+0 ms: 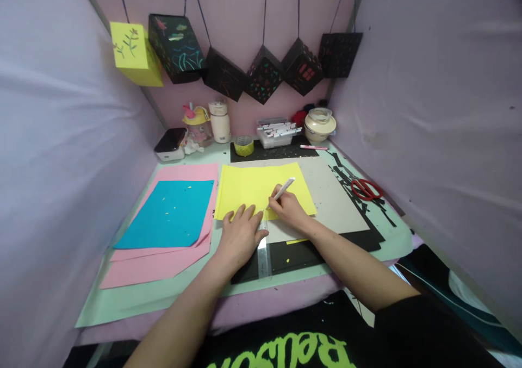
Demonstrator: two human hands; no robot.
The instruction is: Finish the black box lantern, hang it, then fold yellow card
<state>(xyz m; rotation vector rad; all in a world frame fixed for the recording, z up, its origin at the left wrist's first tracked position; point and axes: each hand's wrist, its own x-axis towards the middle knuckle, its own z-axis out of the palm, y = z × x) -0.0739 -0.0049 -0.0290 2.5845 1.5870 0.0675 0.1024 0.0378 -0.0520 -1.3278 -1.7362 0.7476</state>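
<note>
A yellow sheet of paper [261,186] lies in front of me on a grey board [338,210]. My right hand [287,210] grips a white marker pen [284,188], its tip down at the lower part of the yellow sheet. My left hand [240,232] rests with spread fingers on the lower left of the sheet, its thumb against a clear ruler [264,259]. The ruler's near end sticks out over black paper [302,259]; its far end runs up to the yellow sheet's lower part, beside the pen tip.
Blue paper [167,216] lies on pink sheets [150,270] at left. Red-handled scissors [367,189] sit among black paper strips at right. Behind are a roll of yellow tape [243,146], a box of markers [277,134], a bottle [220,122] and a lidded bowl [320,126]. Decorated paper boxes [265,74] hang above.
</note>
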